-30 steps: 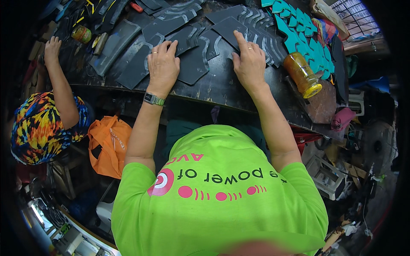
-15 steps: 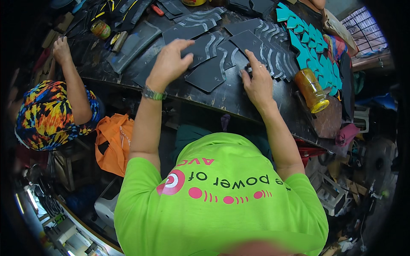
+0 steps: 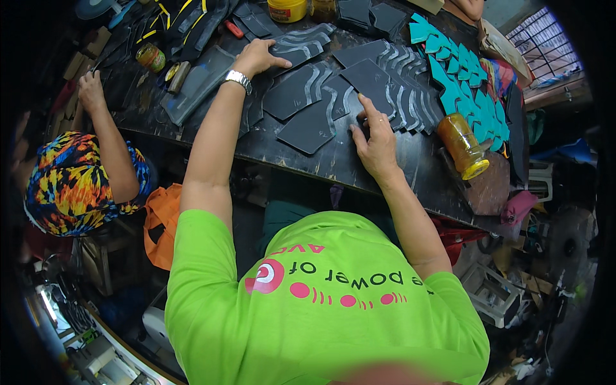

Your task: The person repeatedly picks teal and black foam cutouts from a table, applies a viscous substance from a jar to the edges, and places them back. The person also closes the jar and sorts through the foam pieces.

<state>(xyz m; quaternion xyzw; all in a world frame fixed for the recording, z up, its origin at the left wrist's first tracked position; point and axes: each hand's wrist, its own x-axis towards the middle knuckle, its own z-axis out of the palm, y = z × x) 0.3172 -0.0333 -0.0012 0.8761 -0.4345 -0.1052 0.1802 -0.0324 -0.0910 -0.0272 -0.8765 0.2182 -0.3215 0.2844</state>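
Note:
Several flat black cut pieces with wavy pale-grey bands along their edges lie overlapping on the dark table. My left hand (image 3: 260,59), with a watch at the wrist, reaches to the far-left pieces (image 3: 301,43); its thumb is apart from the fingers, some of which are hidden. Nearer to me lies a separate pair of black pieces (image 3: 307,128). My right hand (image 3: 375,141) rests by the right-hand group of black pieces (image 3: 369,80), its index fingertip at their lower edge and its thumb spread away. I see nothing held in it.
A jar of amber stuff with a yellow lid (image 3: 462,146) lies to the right, beside teal cut pieces (image 3: 475,96). A smaller jar (image 3: 151,58) and a yellow tub (image 3: 287,9) stand farther off. At left, a person's arm (image 3: 106,128) reaches over the table (image 3: 308,163).
My left hand has moved away from me, down onto the far-left black pieces. My right hand has shifted slightly nearer and left. The view has tilted a little.

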